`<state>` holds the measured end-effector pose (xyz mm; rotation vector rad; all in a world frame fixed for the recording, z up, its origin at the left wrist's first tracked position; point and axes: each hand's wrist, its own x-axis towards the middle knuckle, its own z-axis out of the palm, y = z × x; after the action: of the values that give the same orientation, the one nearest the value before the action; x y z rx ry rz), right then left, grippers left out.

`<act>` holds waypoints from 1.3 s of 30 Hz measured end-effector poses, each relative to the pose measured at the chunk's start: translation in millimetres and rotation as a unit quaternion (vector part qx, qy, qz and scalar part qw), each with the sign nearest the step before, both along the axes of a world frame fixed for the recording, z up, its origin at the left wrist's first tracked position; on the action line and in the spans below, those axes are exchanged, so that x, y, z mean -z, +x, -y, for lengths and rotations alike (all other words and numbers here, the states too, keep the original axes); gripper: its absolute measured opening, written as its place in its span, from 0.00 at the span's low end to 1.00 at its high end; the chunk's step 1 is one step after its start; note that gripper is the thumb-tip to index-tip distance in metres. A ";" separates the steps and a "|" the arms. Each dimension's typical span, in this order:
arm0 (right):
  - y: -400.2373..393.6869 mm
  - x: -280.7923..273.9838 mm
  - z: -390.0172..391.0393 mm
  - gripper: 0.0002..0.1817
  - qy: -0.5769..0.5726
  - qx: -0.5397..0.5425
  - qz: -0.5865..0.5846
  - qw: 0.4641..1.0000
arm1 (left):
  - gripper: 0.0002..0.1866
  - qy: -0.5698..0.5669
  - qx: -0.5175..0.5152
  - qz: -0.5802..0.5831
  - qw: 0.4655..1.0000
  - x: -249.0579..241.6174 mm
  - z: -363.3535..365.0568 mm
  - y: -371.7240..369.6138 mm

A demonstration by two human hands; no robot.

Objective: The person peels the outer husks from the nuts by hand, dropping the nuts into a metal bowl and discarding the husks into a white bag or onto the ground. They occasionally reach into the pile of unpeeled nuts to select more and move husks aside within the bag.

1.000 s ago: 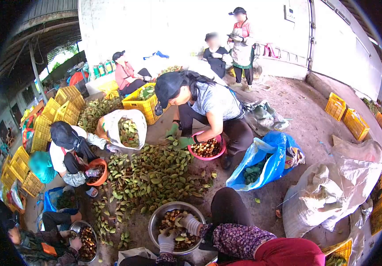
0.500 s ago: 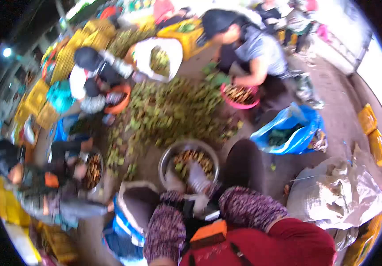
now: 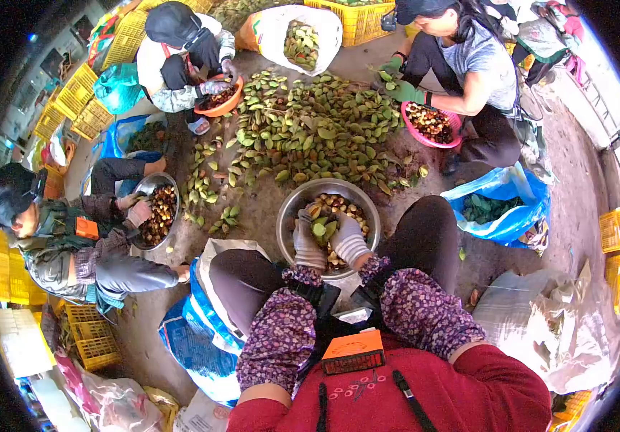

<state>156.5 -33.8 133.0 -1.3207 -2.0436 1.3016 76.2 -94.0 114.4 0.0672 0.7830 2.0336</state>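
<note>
A steel basin [image 3: 287, 209] sits in front of me between my knees, with brown and cream nut-like pieces [image 3: 350, 209] in it. Over the basin, my left hand [image 3: 308, 245], in a striped glove, has its fingers curled around green pods [image 3: 323, 229]. My right hand [image 3: 350, 240], gloved in grey and white, meets it from the right, its fingers closed against the same pods. Fingers partly cover the pods, so their exact number and each hand's hold on them are hard to see.
A broad heap of green pods [image 3: 310, 137] spreads over the floor beyond the basin. Co-workers sit around it with a pink basin [image 3: 442, 142], an orange basin [image 3: 225, 108] and another metal basin [image 3: 169, 241]. Blue bags [image 3: 533, 194] and yellow crates [image 3: 94, 335] stand nearby.
The view has sharpened and shifted, so the basin appears farther right and higher. My hands, blurred and low in the basin before, are now raised together around green pods.
</note>
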 end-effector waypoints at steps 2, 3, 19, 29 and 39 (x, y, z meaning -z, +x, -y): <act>1.1 -20.6 -0.4 0.24 0.053 -0.057 0.167 0.983 | 0.26 0.013 0.004 0.025 1.000 20.0 -3.1 -0.8; 0.9 -13.7 -0.5 0.24 0.053 -0.057 0.168 0.983 | 0.26 0.002 0.011 0.051 0.999 33.4 -4.7 -2.1; -0.3 -40.7 12.6 0.15 0.196 -0.115 0.232 0.946 | 0.26 -0.063 -0.039 -0.025 0.997 -59.7 13.3 27.3; -5.3 -51.4 15.9 0.19 -0.104 0.039 0.145 0.983 | 0.25 0.068 -0.047 -0.134 0.987 158.4 -15.0 -44.3; 19.3 -18.3 -12.1 0.16 -0.069 -0.003 -0.350 0.934 | 0.21 0.047 0.083 0.119 0.988 -94.7 6.7 1.6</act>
<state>175.9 -21.7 151.3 -0.7300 -1.4743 1.6405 77.7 -100.7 209.1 -0.0554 0.5144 1.8769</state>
